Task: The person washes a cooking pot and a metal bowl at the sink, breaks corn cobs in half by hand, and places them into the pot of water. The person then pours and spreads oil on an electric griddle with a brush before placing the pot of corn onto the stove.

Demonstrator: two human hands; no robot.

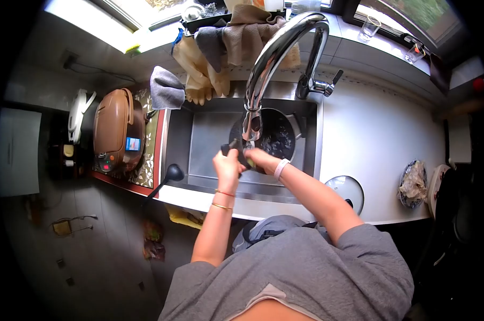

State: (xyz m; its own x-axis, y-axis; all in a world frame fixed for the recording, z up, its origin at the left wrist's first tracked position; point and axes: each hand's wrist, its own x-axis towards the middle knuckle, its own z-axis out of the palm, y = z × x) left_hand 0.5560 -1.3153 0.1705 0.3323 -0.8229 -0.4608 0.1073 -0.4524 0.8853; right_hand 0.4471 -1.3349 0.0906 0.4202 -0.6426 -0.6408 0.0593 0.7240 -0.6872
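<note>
A dark round pan (282,143) sits in the right part of the steel sink (204,140), with water shimmering inside it. Over it, the chrome faucet (252,115) hangs down, its spout close above my hands. My left hand (228,165) is closed around a black handle (225,150); what the handle belongs to is partly hidden. My right hand (261,159), beside it under the spout, has its fingers closed. A small yellowish-green patch (250,162) shows at those fingers, too small to name.
A black ladle (173,173) lies across the sink's front left edge. A brown rice cooker (112,128) stands to the left. Rubber gloves (199,75) and cloths (247,32) hang behind the sink. On the right counter lie a glass lid (349,190) and a wrapped bowl (413,184).
</note>
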